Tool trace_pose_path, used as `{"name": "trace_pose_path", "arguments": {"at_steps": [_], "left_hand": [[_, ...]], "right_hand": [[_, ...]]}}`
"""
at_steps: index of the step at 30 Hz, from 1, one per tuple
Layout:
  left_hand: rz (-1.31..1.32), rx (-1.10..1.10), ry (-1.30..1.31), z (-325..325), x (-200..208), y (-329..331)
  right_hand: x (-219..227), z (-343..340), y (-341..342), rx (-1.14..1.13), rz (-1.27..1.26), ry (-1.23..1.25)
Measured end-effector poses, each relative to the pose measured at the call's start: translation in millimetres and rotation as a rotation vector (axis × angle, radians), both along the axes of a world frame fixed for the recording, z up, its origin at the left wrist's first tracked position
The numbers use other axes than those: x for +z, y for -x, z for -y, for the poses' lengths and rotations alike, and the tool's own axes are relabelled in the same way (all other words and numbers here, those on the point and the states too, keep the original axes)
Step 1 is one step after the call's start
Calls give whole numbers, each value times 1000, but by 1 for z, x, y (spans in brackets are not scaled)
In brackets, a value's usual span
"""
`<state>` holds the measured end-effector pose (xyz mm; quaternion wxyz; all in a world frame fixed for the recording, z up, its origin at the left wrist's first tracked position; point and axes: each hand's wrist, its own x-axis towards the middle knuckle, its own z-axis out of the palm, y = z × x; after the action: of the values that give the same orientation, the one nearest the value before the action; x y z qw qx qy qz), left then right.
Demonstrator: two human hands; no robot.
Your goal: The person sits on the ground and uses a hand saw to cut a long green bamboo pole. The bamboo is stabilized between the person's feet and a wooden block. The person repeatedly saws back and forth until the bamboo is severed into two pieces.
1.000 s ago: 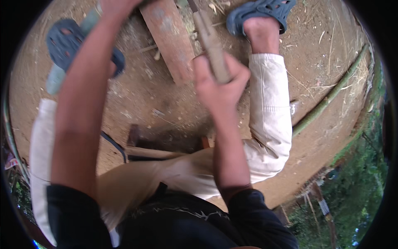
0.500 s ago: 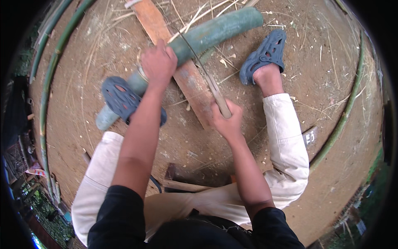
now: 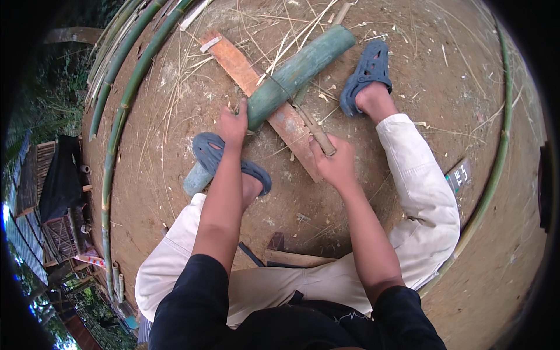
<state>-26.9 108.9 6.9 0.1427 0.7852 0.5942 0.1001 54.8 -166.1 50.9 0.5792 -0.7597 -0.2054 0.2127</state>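
A thick green bamboo section (image 3: 312, 61) lies slantwise across a flat wooden board (image 3: 230, 58) on the ground. My left hand (image 3: 233, 123) is closed around the bamboo left of the board, thumb raised, its other fingers partly hidden. Close by, my left shoe (image 3: 208, 149), a blue clog, is set over the bamboo's lower end. My right hand (image 3: 337, 160) grips the wooden handle of a thin dark blade (image 3: 315, 129). That blade lies across the bamboo just right of the board's crossing; seen nearly edge-on, it could be a saw or a knife.
Long green bamboo poles (image 3: 125, 105) run along the left, and another pole (image 3: 503, 134) curves along the right. Pale bamboo strips (image 3: 291, 44) and shavings litter the dirt. My right shoe (image 3: 367, 73) stands beyond the bamboo's right side. A wooden piece (image 3: 297, 259) lies between my legs.
The whole view has shifted. My right hand and the blade's handle have come closer to the bamboo. The left hand has shifted on the bamboo, and its thumb now sticks up.
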Motion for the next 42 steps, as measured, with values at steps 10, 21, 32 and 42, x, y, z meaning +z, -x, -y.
{"name": "trace_pose_path", "arguments": {"at_steps": [10,21,32,42], "left_hand": [[-163,-234,-36,-34,-5,23],[148,-202,-205,-31,131,95],[-171,-34,-204,-54,-27,115],[-193,-177,-123,-14,0,92]], "right_hand": [[-19,18,29,-126,181,-120],[88,31,99,-13,188,-271],[-20,-9,130,-92,-81,-85],[5,12,107,-58,184,-235]]}}
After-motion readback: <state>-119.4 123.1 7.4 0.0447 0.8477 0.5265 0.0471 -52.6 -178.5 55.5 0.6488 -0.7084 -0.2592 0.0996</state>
